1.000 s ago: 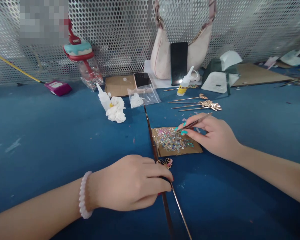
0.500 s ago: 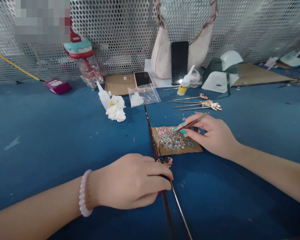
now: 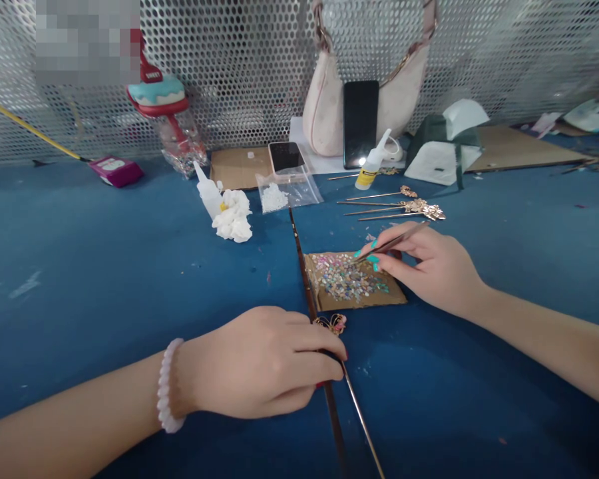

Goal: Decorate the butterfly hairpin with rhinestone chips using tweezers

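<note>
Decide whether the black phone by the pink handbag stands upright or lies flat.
Upright: the black phone stands on its short edge, leaning back against the pink handbag.

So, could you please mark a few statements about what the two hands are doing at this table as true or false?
1. The right hand holds tweezers over the cardboard of coloured chips. True.
2. The left hand rests open and empty. False: its fingers pinch a gold hairpin.
3. A bead bracelet is on the right wrist. False: it is on the left wrist.
4. More gold hairpins lie on the table beyond the right hand. True.
</note>
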Available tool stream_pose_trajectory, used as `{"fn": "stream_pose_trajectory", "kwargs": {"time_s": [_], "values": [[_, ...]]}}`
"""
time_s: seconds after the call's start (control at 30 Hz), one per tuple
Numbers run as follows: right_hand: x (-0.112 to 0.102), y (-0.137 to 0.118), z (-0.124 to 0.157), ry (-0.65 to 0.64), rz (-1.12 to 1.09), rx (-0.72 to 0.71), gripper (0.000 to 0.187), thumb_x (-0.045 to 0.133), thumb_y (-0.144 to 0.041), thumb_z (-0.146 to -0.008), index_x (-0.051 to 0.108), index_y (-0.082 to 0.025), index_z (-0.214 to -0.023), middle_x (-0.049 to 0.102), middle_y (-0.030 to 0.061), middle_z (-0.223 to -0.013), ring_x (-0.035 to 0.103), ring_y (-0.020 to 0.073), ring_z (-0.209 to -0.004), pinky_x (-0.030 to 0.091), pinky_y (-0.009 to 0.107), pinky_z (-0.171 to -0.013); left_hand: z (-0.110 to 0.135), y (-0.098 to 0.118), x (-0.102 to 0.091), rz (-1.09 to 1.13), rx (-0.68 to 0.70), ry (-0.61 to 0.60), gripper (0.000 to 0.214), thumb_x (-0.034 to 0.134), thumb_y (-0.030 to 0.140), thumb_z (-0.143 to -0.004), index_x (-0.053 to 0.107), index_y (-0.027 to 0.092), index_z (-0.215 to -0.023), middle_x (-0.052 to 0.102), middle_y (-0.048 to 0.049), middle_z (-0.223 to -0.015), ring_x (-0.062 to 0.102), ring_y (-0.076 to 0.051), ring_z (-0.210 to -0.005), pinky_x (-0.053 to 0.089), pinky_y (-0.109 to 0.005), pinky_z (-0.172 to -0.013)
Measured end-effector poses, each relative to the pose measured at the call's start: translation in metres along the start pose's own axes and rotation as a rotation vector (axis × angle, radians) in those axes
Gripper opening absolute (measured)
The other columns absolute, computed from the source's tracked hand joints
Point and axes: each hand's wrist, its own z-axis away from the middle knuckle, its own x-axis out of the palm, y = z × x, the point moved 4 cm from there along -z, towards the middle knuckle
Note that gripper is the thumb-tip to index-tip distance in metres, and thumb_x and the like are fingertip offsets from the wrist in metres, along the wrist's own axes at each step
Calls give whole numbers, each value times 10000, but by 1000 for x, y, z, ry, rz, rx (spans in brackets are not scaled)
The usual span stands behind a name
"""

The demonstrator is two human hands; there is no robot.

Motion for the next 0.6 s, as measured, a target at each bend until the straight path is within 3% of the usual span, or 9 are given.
{"fn": "stream_pose_trajectory", "kwargs": {"time_s": [0.23,0.6], "values": [[-1,7,1,42,-68,60,89,613,-308,-833,562,-261,-888,722,-15,-834,709,197,-775,550,299,-560,1,1,0,2,1,6,227,415,123,-933,599,138,-1065,622,-15,-1181,560,-154,-794,418,-291,-702],[-2,7,2,29,-42,47,71,599,-307,-845,557,-279,-895,716,-19,-869,704,200,-775,549,313,-578,0,1,-1,0,0,8,220,427,124,-928,608,134,-1053,627,-17,-1174,555,-152,-775,421,-288,-702]]}}
